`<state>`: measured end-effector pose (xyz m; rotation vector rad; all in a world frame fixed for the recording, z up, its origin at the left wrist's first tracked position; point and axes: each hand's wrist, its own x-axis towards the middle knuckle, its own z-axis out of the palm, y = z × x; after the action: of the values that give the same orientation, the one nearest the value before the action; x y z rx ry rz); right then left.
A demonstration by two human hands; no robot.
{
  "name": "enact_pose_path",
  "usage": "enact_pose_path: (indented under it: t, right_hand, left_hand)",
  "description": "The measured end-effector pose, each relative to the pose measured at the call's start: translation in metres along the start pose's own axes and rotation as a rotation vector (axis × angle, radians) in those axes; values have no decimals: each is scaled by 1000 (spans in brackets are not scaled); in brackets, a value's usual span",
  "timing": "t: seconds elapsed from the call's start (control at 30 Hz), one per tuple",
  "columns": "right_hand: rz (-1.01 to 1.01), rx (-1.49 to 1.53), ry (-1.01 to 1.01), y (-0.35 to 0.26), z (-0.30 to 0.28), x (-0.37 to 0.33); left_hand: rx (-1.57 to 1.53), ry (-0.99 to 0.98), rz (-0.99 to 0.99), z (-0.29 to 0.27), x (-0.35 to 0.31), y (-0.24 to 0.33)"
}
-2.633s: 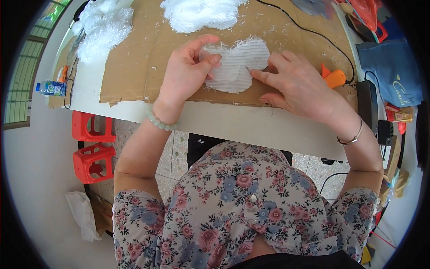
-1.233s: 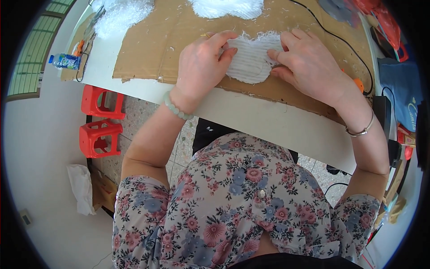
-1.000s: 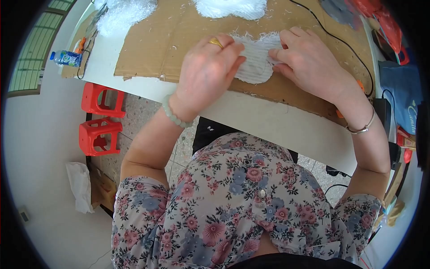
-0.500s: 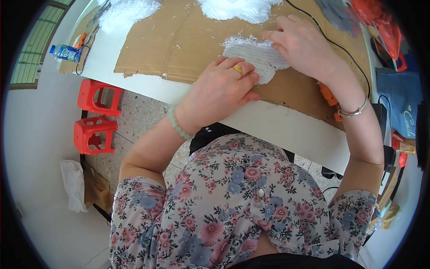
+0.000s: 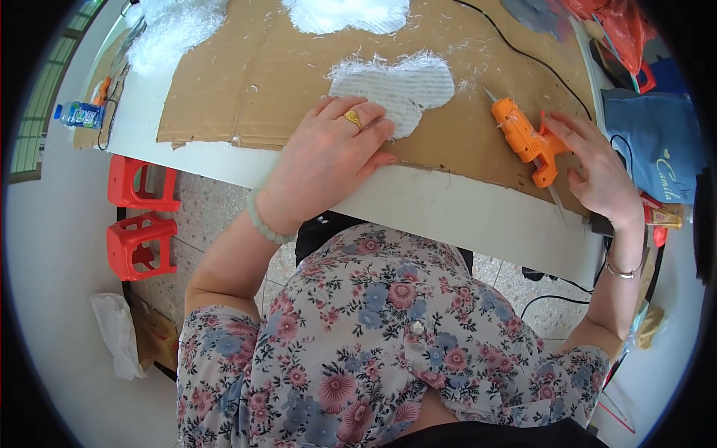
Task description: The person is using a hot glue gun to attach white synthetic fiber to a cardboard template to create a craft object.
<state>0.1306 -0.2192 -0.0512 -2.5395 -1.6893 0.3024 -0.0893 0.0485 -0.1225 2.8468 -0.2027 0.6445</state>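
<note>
The right hand [image 5: 603,175] has been taken off the patch [image 5: 396,86] and brought across to the glue gun [image 5: 523,134], which was partly hidden by the right forearm half a second ago and is now shown almost whole. Its fingers are spread around the handle and not closed on it; whether the handle is touched cannot be told.

The patch is left flat on the cardboard [image 5: 261,89], near the front edge of the table [image 5: 478,205], its frayed side toward the back. Its lower left part is still covered by the left hand [image 5: 332,153], with fingers loosely bent; whether it is pinched or only pressed cannot be told.

The gun is laid near the right end of the cardboard's front edge, nozzle toward the back. Handling of the patch thus seems to be broken off on one side, with steadying left to one hand.
</note>
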Motion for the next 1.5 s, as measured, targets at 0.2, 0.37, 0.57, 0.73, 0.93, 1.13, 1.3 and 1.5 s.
enact_pose_path:
  t: [0.2,0.37,0.57,0.73,0.93,1.13,1.3,1.5]
  right_hand:
    - [-119,-98,94,7,20,12]
    - [-133,-98,88,14,24,18]
    - [-162,-42,46,15,17,19]
    - [-122,307,43,23,9,17]
    - [205,1280,-55,26,4,19]
    - [-52,1406,-17,-10,19,37]
    - [7,1203,7,-16,18,48]
    - [40,1058,34,-11,18,49]
  left_hand:
    - [14,2,-10,3,-3,-2]
    - [-3,25,-6,5,-3,-3]
    - [-6,30,-10,6,-5,-3]
    - [-11,36,-15,4,-5,-2]
    - [-25,39,-24,6,-4,-1]
    - [-28,51,-28,6,-3,1]
    - [-37,55,-33,5,-5,1]
    - [-52,55,-39,5,-3,3]
